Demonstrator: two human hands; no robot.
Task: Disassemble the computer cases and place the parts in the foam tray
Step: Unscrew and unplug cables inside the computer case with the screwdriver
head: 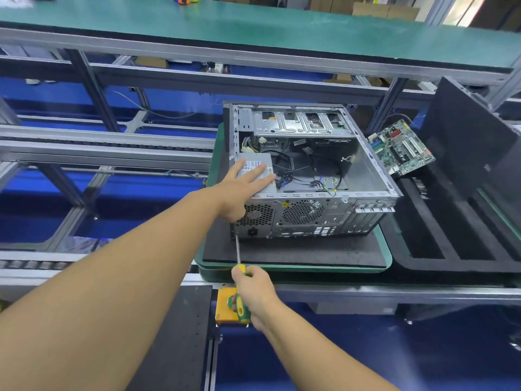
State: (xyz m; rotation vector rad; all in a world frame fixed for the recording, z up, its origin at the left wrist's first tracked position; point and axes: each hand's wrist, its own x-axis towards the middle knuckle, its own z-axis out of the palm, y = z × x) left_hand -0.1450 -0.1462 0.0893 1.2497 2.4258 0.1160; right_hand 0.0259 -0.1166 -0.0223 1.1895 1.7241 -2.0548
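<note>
An open grey computer case (pixel 366 170) lies on its side on a black mat over a green pallet (pixel 296 268). Inside its near-left corner sits a grey power supply (pixel 255 160) with loose cables beside it. My left hand (pixel 242 187) rests flat on the power supply, fingers spread, thumb down over the case's rear panel. My right hand (pixel 255 289) grips a yellow-green screwdriver (pixel 239 277); its shaft points up at the lower-left corner of the rear panel. A green motherboard (pixel 400 148) lies tilted in the black foam tray (pixel 451 244) to the right.
A black case side panel (pixel 465 131) leans upright at the right, behind the foam tray. A yellow box with a button (pixel 225 300) sits at the conveyor's front rail. A green-topped shelf (pixel 253 26) spans the back above aluminium conveyor frames.
</note>
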